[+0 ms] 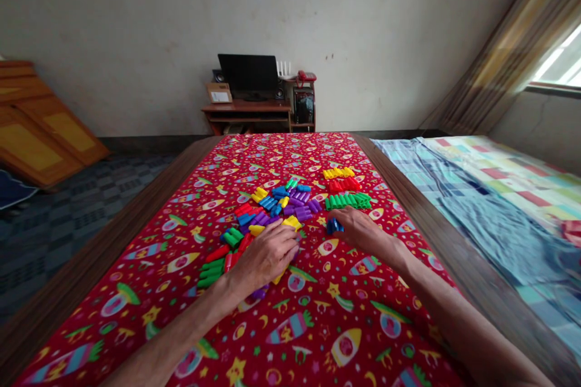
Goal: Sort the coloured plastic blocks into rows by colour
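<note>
Small tube-shaped plastic pieces in several colours lie on a red patterned cloth point(318, 326). My left hand point(271, 251) rests palm down over the near right side of the mixed pile, fingers stretched and slightly bent, partly hiding yellow and purple pieces. Green pieces point(211, 273) lie to its left, purple pieces point(302, 205) beyond it. My right hand point(358, 228) has its fingers curled at a few blue pieces point(334, 225) on the cloth; its fingertips are partly hidden. Just beyond it are a green row point(347, 201), a red row point(344, 184) and a yellow row point(338, 173).
Dark wooden edges point(408, 217) flank the cloth. A bed with a blue checked cover point(476, 224) stands at right. Against the far wall is a desk point(247, 107) with a monitor point(249, 75) and a red telephone point(306, 77). A wooden cabinet point(43, 124) is at left.
</note>
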Available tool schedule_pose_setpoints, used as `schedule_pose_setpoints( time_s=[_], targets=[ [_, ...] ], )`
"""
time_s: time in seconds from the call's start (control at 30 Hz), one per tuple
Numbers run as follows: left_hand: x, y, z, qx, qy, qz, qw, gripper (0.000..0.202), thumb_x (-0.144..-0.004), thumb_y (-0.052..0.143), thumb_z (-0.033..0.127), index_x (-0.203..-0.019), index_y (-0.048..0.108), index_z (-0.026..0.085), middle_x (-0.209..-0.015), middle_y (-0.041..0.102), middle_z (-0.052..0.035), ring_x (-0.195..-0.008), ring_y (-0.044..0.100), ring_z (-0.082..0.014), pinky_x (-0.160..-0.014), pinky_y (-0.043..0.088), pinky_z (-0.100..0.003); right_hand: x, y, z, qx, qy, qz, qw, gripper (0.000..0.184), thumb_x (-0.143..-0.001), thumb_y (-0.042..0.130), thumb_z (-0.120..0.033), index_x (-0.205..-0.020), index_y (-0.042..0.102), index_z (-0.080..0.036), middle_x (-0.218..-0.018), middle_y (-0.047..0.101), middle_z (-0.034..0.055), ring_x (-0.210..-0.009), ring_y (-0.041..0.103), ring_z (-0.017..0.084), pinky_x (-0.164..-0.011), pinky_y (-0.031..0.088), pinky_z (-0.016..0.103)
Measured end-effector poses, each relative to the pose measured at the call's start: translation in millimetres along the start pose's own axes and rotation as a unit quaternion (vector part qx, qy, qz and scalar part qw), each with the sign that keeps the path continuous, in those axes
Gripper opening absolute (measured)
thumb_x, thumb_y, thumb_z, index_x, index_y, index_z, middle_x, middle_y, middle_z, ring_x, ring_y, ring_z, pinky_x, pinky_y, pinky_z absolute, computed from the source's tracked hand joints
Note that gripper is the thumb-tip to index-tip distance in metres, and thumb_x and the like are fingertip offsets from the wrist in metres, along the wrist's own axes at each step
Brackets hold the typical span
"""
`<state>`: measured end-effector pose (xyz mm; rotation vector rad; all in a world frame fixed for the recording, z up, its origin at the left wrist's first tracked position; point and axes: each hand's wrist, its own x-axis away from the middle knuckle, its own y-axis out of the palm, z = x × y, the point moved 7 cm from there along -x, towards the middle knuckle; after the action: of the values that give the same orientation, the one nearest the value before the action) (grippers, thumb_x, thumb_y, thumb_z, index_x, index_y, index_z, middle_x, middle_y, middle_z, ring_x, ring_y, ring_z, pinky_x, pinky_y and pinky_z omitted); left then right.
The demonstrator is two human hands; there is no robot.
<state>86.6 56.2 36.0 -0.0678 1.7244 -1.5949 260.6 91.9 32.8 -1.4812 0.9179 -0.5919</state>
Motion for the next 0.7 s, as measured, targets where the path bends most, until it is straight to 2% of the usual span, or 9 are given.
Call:
schedule_pose_setpoints(
  time_s=[0.1,0.23,0.33,0.4,0.47,0.6,0.7],
  targets=[
    [-0.1,-0.6,-1.4,0.001,0.002,0.006,1.0,0.025,-0.097,0.046,0.017,-0.085,0.068,0.017,-0.094,0.072,-0.005,-0.095,0.065,-0.0174,-0.103,0.048,-0.041,4.7,2.5,13.8,0.034,0.036,-0.009,0.999,0.021,-0.083,0.058,-0.008,-0.101,0.062,-0.017,-0.09,0.064,0.0059,-0.086,0.057,0.017,-0.076,0.043,0.027],
    [-0.4,-1.8,-2.6,0.001,0.0,0.007,1.0,0.025,-0.097,0.046,0.017,-0.084,0.067,0.017,-0.095,0.072,-0.0061,-0.096,0.065,-0.0183,-0.099,0.05,-0.039,6.3,6.4,26.5,0.028,0.033,-0.048,0.998,0.026,-0.084,0.061,-0.015,-0.11,0.062,-0.017,-0.098,0.067,0.0074,-0.093,0.06,0.019,-0.08,0.044,0.028],
    [-1.0,-2.7,-1.9,0.0,0.006,0.002,1.0,0.024,-0.097,0.046,0.017,-0.085,0.068,0.017,-0.095,0.072,-0.0063,-0.097,0.066,-0.019,-0.098,0.05,-0.039,8.9,-12.1,38.9,0.018,0.067,-0.072,0.995,0.029,-0.087,0.06,-0.019,-0.116,0.061,-0.018,-0.101,0.069,0.0083,-0.089,0.063,0.018,-0.075,0.045,0.027],
    [-1.4,-3.2,-0.9,-0.004,0.011,0.0,1.0,0.024,-0.097,0.047,0.017,-0.085,0.067,0.017,-0.095,0.072,-0.0066,-0.096,0.066,-0.0192,-0.096,0.051,-0.038,13.5,-27.6,47.0,0.035,0.114,-0.094,0.988,0.022,-0.091,0.056,-0.02,-0.111,0.064,-0.018,-0.094,0.07,0.0079,-0.081,0.064,0.017,-0.069,0.044,0.026],
    [-1.7,-3.4,-0.4,-0.007,0.012,0.0,1.0,0.025,-0.098,0.046,0.018,-0.084,0.067,0.017,-0.094,0.072,-0.0061,-0.095,0.066,-0.0189,-0.096,0.051,-0.038,18.7,-36.1,49.6,0.059,0.143,-0.127,0.98,0.02,-0.091,0.057,-0.022,-0.109,0.066,-0.017,-0.094,0.07,0.0089,-0.082,0.064,0.018,-0.07,0.045,0.027],
    [-1.9,-5.0,1.8,-0.007,0.016,0.002,1.0,0.027,-0.098,0.044,0.018,-0.085,0.068,0.017,-0.094,0.072,-0.0049,-0.095,0.065,-0.0182,-0.097,0.05,-0.037,21.5,-25.9,41.7,0.07,0.137,-0.169,0.974,0.037,-0.084,0.069,-0.026,-0.12,0.064,-0.019,-0.117,0.067,0.0131,-0.107,0.062,0.026,-0.083,0.046,0.032],
    [-2.6,-7.2,4.1,-0.007,0.02,0.004,1.0,0.027,-0.099,0.043,0.017,-0.087,0.068,0.015,-0.093,0.072,-0.0053,-0.094,0.065,-0.018,-0.096,0.051,-0.036,17.3,-9.3,36.6,0.076,0.124,-0.16,0.976,0.049,-0.085,0.069,-0.032,-0.131,0.057,-0.022,-0.119,0.067,0.0134,-0.109,0.062,0.028,-0.083,0.048,0.034]
  ],
)
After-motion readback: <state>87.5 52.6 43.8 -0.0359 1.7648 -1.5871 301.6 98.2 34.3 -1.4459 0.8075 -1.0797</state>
